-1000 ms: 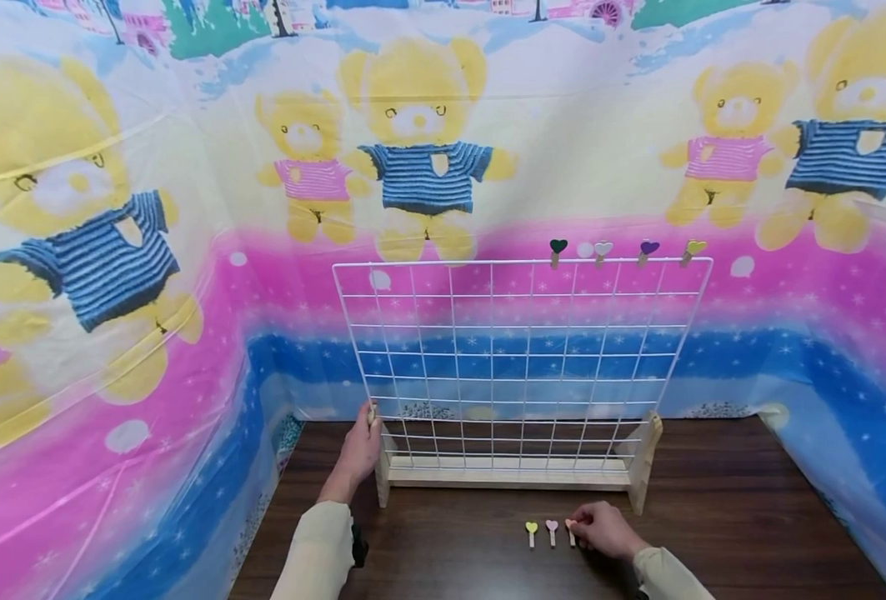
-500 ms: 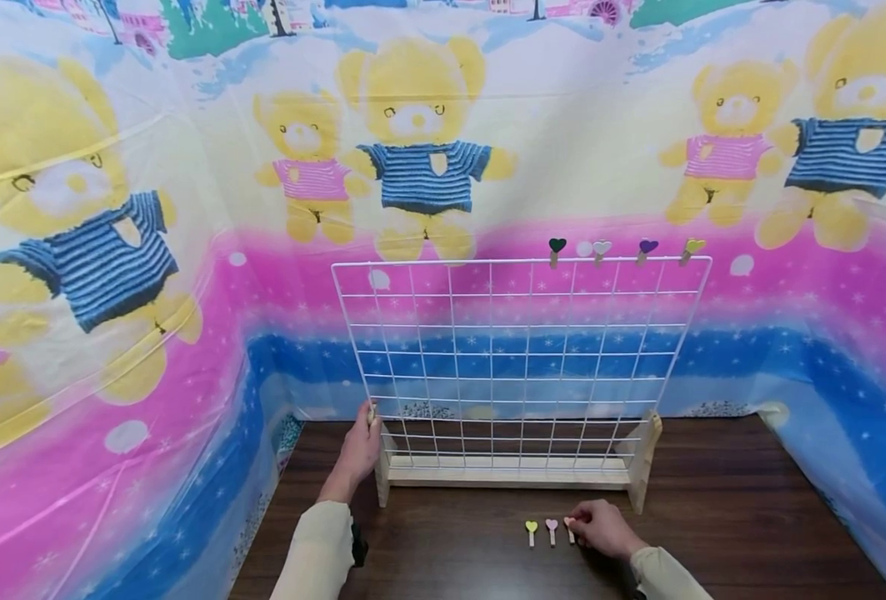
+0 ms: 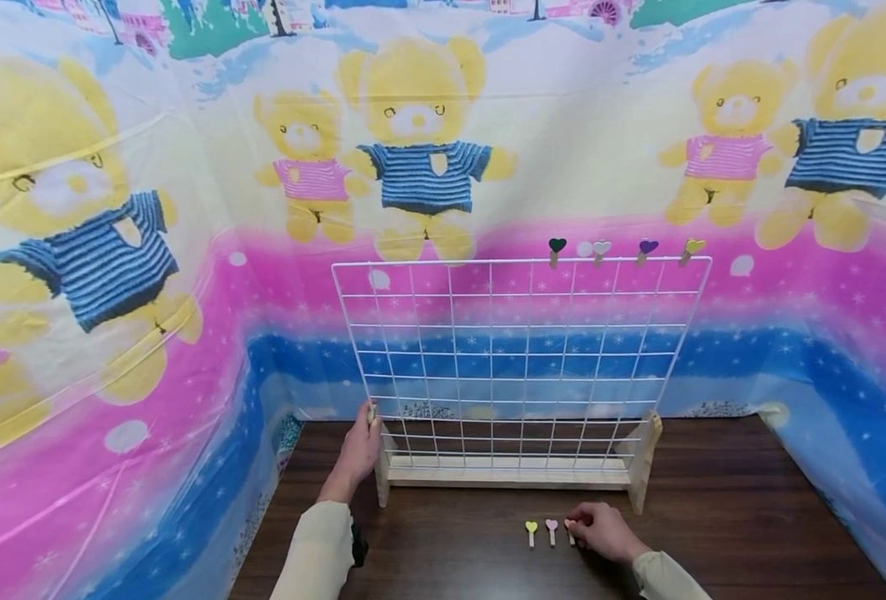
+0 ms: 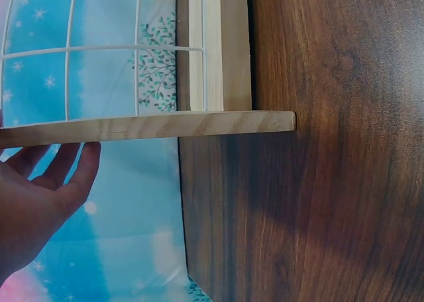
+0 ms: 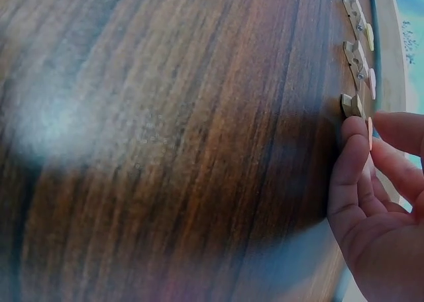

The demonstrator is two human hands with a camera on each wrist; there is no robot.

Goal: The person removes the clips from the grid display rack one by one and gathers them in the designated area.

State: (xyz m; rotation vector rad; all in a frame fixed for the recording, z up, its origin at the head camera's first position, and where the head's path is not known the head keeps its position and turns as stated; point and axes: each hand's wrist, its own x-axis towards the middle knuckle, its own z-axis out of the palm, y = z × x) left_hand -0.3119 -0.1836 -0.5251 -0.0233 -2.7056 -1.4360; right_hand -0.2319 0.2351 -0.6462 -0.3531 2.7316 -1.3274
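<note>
A white wire grid rack [image 3: 491, 354] stands upright in a wooden base [image 3: 510, 477]. My left hand [image 3: 360, 446] grips the left wooden side post; in the left wrist view its fingertips touch the post [image 4: 199, 124], and the thumb is hidden. On the table in front, my right hand [image 3: 606, 531] pinches a small wooden clothespin [image 5: 351, 105] with an orange heart, which its fingers partly cover. Left of that lie a clothespin with a pink heart [image 3: 552, 527] and one with a yellow heart [image 3: 531, 528], in a row.
Several heart clothespins, among them a dark green one [image 3: 558, 247] and a purple one [image 3: 648, 248], are clipped along the rack's top right. The dark wood table [image 3: 443, 558] is backed by a bear-print cloth [image 3: 563, 167] on three sides.
</note>
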